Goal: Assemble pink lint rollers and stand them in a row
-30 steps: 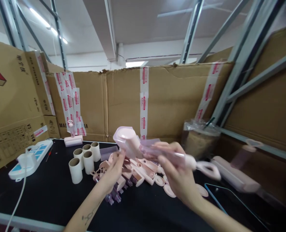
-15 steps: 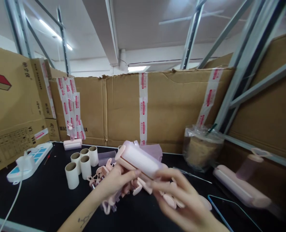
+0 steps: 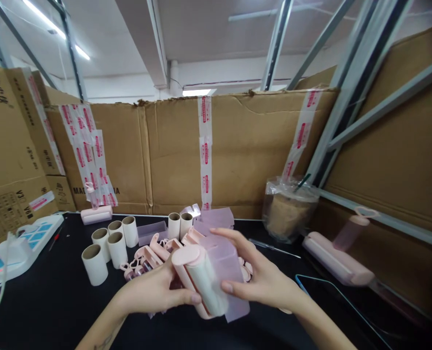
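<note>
My left hand (image 3: 153, 294) is closed around a pink lint roller (image 3: 209, 284), thumb along its front edge. The roller stands tilted, its round pink end cap uppermost and its white roll exposed. On the right side of it, my right hand (image 3: 263, 279) grips a translucent purple cover (image 3: 235, 306) between thumb and fingers. The cover overlaps the roll's right side; whether it is still attached is hidden. Behind and below lie loose pink plastic parts (image 3: 148, 255), partly covered by my hands.
Several white paper rolls (image 3: 95, 265) stand at left, with two rolls (image 3: 174, 226) farther back. A power strip (image 3: 29, 243) lies far left. On the right are a bagged drink cup (image 3: 286, 214), a screwdriver-like tool (image 3: 274, 248), another lint roller (image 3: 337, 257) and a blue-edged phone-like object (image 3: 332, 301).
The lint roller has turned from lying sideways to a steeper tilt. Its purple cover has shifted right, baring the white roll, and my right hand now grips the cover. The view has swung right.
</note>
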The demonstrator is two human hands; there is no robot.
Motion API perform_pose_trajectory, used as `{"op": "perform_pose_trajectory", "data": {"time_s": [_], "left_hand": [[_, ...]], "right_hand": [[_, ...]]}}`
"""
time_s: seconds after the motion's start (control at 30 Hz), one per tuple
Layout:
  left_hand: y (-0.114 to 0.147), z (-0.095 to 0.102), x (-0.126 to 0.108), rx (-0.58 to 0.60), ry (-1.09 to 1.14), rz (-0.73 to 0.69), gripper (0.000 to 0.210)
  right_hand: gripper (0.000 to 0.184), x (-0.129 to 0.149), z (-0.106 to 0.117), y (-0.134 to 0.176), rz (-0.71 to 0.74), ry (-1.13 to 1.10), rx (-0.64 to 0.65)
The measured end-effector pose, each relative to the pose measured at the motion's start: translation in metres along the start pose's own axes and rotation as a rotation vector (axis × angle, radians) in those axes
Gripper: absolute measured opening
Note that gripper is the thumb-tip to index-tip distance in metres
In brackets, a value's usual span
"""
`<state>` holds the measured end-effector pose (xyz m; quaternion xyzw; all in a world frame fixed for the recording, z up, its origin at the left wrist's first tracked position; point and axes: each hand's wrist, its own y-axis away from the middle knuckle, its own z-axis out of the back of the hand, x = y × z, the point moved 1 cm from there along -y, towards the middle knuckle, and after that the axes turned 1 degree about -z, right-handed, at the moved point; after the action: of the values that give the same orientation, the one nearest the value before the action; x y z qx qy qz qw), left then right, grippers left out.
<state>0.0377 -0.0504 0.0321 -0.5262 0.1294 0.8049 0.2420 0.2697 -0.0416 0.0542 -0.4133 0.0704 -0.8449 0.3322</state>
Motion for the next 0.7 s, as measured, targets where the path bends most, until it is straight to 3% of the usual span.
{"op": "perform_pose_trajectory", "data": {"time_s": [0.07, 0.2, 0.27, 0.33, 0.43, 0.57, 0.7], "left_hand": [[-0.001, 0.003, 0.003, 0.051, 0.090, 0.038, 0.040], [-0.003, 0.006, 0.008, 0.042, 0.348, -0.004, 0.028], [-0.004, 0.008, 0.011, 0.004, 0.437, -0.043, 0.029], [-0.004, 0.010, 0.015, -0.020, 0.423, -0.048, 0.029], [-0.003, 0.014, 0.021, -0.041, 0.288, -0.030, 0.029], [-0.003, 0.017, 0.026, -0.046, 0.244, -0.033, 0.030], [-0.002, 0.015, 0.022, -0.055, 0.325, -0.030, 0.030]], "right_hand": [[0.059, -0.007, 0.014, -0.002, -0.008, -0.085, -0.105], [0.064, -0.048, 0.066, -0.013, -0.063, -0.214, -0.501], [0.068, -0.079, 0.098, -0.018, -0.159, -0.047, -0.657], [0.049, -0.112, 0.122, -0.021, -0.268, 0.336, -0.672], [0.047, -0.157, 0.136, -0.022, -0.337, 0.447, -0.607], [0.049, -0.198, 0.119, -0.022, -0.420, 0.466, -0.475], [0.047, -0.216, 0.102, -0.028, -0.467, 0.509, -0.392]]}}
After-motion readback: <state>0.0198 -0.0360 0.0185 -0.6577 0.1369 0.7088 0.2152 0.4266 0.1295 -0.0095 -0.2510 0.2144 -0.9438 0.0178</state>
